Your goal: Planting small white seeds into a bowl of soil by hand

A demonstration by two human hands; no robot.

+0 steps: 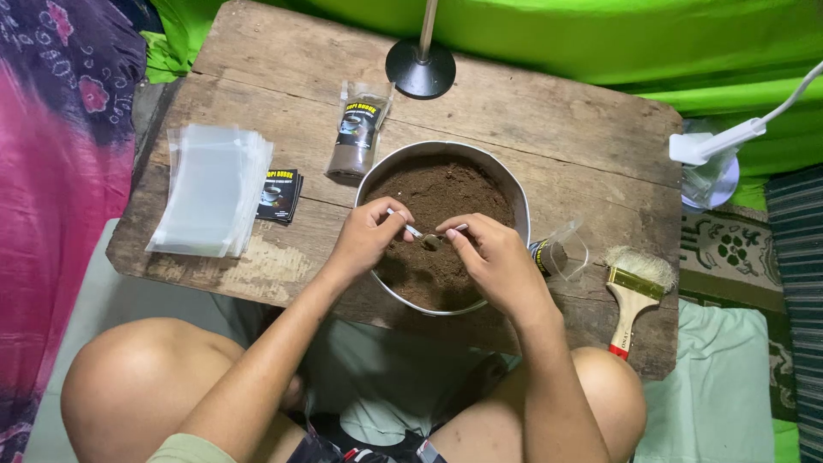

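A small metal spoon [426, 237] was pinched by its handle in the left hand [370, 236], while its bowl was touched by the curled fingertips of the right hand [490, 257], both held over the round metal bowl [514, 193] of brown powder. Right of the bowl lay a paintbrush [633, 291]. Left of it were 1 stack of clear bags [210, 189] and dark labels [279, 195]. Just behind the bowl's left rim stood 1 filled pouch [356, 133]; farther back, a black lamp base [420, 69].

A home floor used as a small packing spot: a low, worn wooden bench [557, 129] sits before bare crossed knees, a patterned rug [729, 249] at three o'clock, green cloth [600, 34] at twelve, batik fabric [60, 129] at nine.
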